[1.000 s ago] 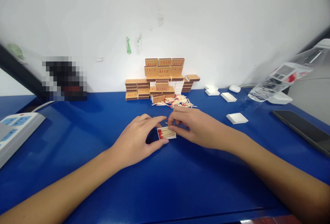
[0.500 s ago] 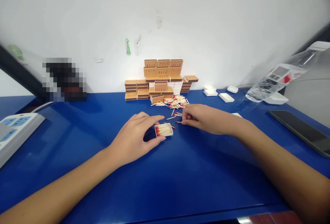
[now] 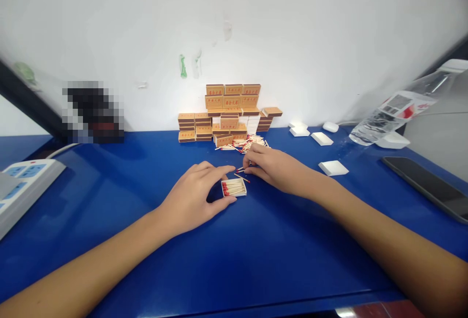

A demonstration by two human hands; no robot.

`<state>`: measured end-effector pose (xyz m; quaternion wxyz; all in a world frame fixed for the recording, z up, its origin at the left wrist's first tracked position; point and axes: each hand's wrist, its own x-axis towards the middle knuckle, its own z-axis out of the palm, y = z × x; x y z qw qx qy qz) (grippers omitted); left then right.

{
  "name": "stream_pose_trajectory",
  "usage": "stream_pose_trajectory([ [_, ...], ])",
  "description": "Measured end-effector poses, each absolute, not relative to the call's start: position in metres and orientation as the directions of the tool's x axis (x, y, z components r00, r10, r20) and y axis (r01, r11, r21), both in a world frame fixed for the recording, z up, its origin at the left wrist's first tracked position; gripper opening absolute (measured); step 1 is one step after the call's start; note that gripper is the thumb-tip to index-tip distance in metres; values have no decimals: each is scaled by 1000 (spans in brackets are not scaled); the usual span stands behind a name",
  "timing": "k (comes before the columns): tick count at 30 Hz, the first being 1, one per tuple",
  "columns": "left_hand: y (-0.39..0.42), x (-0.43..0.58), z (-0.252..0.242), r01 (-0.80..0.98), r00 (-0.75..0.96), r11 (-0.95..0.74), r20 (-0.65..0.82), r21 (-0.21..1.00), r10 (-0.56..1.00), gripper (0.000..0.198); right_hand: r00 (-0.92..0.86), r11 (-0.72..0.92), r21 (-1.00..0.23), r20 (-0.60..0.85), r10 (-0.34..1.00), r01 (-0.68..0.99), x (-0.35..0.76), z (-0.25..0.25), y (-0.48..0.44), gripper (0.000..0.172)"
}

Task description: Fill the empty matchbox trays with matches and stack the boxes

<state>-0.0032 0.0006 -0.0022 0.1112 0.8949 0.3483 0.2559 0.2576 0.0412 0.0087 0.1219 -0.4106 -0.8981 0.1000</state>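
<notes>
My left hand (image 3: 193,198) curves around a small white matchbox tray (image 3: 245,192), its thumb at the near side and its fingers at the far side. Matches (image 3: 234,188) with red heads fill the tray, heads toward the left. Just beyond the tray, my right hand (image 3: 268,164) is closed in a pinch at a match (image 3: 240,169); its fingers partly hide what they grip. A loose match (image 3: 242,178) lies between the tray and my right hand. Behind the right fingers is a heap of matches (image 3: 258,140), partly covered by that hand.
Stacked matchboxes (image 3: 232,102) stand against the white wall. Several empty white trays (image 3: 333,168) lie at the right. A tilted water bottle (image 3: 387,113) and a phone (image 3: 424,184) are farther right. A power strip (image 3: 32,181) sits at the left on the blue table (image 3: 234,259).
My right hand has moved left, closer to the tray, over the loose matches. An empty white tray it had mostly covered now shows. My left hand keeps its place around the filled tray.
</notes>
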Motion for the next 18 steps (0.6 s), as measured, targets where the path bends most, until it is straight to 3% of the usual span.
stream_pose_trajectory([
  [18, 0, -4, -1, 574, 606, -718, 386, 393, 696, 56, -621, 620, -237, 81, 780, 748, 256, 9, 41, 13],
])
